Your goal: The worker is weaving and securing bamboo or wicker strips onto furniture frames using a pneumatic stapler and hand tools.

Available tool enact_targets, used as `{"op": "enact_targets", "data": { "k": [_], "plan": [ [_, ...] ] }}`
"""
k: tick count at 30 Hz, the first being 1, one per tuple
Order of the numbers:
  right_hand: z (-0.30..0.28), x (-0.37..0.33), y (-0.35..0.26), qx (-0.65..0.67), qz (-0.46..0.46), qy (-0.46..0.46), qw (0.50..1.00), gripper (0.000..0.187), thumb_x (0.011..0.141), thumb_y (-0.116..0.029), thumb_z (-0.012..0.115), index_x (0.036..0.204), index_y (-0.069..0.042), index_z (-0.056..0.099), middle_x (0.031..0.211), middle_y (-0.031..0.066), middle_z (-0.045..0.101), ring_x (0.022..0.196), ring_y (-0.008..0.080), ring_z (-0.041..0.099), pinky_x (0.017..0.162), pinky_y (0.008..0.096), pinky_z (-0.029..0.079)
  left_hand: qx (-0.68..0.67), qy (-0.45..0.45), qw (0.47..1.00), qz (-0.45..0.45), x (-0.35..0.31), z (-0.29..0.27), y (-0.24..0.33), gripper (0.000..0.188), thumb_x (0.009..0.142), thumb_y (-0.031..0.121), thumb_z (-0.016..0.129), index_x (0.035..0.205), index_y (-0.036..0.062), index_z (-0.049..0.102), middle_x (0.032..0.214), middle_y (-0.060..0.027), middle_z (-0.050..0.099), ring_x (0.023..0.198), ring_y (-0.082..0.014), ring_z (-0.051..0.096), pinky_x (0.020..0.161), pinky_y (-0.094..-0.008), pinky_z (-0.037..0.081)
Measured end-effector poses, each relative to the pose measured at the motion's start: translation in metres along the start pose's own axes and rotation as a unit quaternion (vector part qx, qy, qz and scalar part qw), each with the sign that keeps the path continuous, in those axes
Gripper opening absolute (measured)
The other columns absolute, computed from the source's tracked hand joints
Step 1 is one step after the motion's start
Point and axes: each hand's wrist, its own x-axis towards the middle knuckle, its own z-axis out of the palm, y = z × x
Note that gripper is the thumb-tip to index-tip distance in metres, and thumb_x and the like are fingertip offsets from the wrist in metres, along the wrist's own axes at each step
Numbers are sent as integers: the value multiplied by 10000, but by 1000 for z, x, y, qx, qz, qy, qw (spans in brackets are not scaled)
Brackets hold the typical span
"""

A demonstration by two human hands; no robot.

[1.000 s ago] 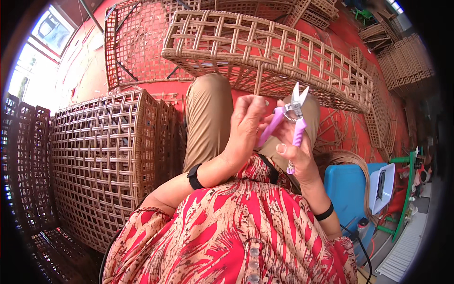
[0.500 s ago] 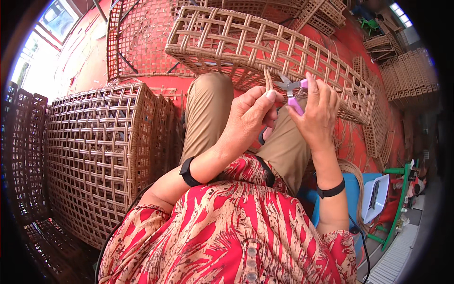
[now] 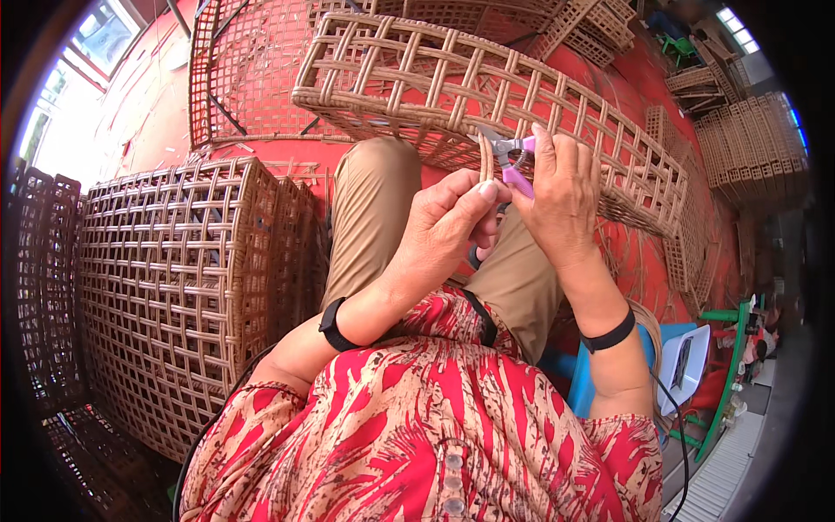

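Observation:
Between thumb and fingers, my left hand (image 3: pixel 454 214) pinches brown wicker strands (image 3: pixel 486 158) whose ends stand upward. In my right hand (image 3: pixel 561 193) is a pair of pruning snips (image 3: pixel 504 150) with pink handles and a spring between them. Its blades are parted and lie at the strand ends, close to my left thumb; whether they touch the strands I cannot tell. Just beyond both hands stretches a long woven wicker frame (image 3: pixel 487 80), its near end by my knees. The palm side of my right hand is hidden.
A large wicker basket (image 3: pixel 156 278) stands on my left, with darker woven pieces behind it. Cut strands litter the red floor (image 3: pixel 304 170). To my right are a blue container (image 3: pixel 609 361), a white tray (image 3: pixel 685 370) and a green metal frame (image 3: pixel 735 374). Wicker pieces (image 3: pixel 752 143) are stacked far right.
My right hand has brought the snips left and slightly up, so the blades now meet or overlap the strand ends. My left hand, still pinching the strands, has shifted slightly.

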Motion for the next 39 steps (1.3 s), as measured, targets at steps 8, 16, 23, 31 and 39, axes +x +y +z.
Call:
{"op": "enact_targets", "data": {
  "k": [8,16,23,31,39],
  "plan": [
    [-28,-46,42,101,74,34,992,662,746,-239,871,1317,-66,585,1151,130,613,1100,338,593,939,451,497,355,-230,898,-121,3,-29,23,337,1008,310,664,897,-6,705,709,-57,660,626,-108,620,592,-304,511],
    [-166,-281,116,-245,514,-83,818,905,745,-415,861,1473,-38,479,1293,244,597,1239,447,536,1062,518,418,515,-123,795,296,53,12,9,267,938,279,700,1030,28,710,921,-133,676,865,-353,663,768,-455,532],
    [-166,-357,93,-211,624,-71,749,873,829,-448,793,1500,-7,452,1442,269,526,1354,426,491,1152,488,369,648,-162,643,374,111,85,-52,279,883,221,726,1132,100,691,1144,-78,618,1119,-300,554,980,-466,427],
    [-57,-174,217,307,559,120,760,765,981,-460,665,1529,18,427,1499,229,514,1397,301,497,1148,414,392,637,-147,574,492,113,62,-79,361,790,87,626,1145,145,644,1072,-58,534,1029,-262,541,864,-402,438],
    [31,-100,260,673,419,58,607,450,1017,-440,609,1253,-57,611,1126,61,673,1033,187,692,810,372,631,638,-180,585,467,112,35,-45,416,816,48,664,1208,188,676,1095,-40,568,1034,-282,537,925,-450,405]
  ]
}}
